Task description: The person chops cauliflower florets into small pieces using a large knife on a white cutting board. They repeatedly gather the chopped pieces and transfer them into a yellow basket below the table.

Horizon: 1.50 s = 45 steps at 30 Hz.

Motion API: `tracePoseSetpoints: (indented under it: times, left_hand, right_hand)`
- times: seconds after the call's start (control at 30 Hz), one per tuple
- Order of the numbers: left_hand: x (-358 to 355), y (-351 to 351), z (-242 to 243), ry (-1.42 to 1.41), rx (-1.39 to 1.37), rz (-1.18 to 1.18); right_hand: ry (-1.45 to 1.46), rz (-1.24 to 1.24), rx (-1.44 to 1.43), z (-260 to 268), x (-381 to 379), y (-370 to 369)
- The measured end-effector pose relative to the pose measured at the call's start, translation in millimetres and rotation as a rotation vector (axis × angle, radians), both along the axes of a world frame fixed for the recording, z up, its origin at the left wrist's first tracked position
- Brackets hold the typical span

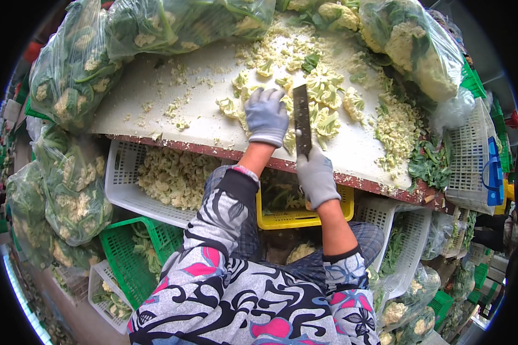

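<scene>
My right hand (318,176), in a grey knit glove, grips the handle end of a knife (302,113) whose long, broad blade points away from me over the white board (190,101). Left of the blade, my gloved left hand (266,113) rests palm down on cut cauliflower florets; what its fingers press on is partly hidden. More cauliflower florets (326,88) lie loose just right of the blade, some touching each other. Small cauliflower crumbs (395,129) are heaped toward the board's right side.
Plastic bags of cauliflower (80,64) line the far and left edges. Below the board's red front edge (198,148) stand a white crate (121,181) full of florets, a yellow crate (285,223) and a green crate (125,250). Another white crate (410,254) holds leaves at right.
</scene>
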<state>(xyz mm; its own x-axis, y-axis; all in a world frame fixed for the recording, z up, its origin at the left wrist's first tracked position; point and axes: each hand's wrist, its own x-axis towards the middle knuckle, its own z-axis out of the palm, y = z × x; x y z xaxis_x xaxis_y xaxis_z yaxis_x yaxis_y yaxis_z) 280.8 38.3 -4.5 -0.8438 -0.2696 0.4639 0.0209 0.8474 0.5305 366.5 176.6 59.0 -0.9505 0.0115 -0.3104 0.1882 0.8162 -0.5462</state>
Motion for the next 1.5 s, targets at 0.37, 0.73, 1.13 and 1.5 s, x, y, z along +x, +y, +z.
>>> tracePoseSetpoints:
  times: [0.37, 0.73, 1.13, 1.5]
  left_hand:
    - [-96.0, -27.8, -6.0, -0.533, 0.071, -0.426]
    - [-91.2, -74.0, -10.3, -0.489, 0.155, -0.528]
    - [-83.4, -60.7, -13.2, -0.47, 0.104, -0.295]
    - [-99.1, -61.8, 26.0, -0.344, -0.092, -0.261]
  right_hand:
    - [-0.099, -0.392, -0.089, -36.0, 13.6, 94.1]
    - [0.037, -0.208, -0.034, -33.3, 5.1, 42.8]
    - [-0.146, 0.211, 0.218, 5.1, -70.4, -41.9]
    - [-0.038, -0.03, -0.086, 7.0, -69.7, 2.2]
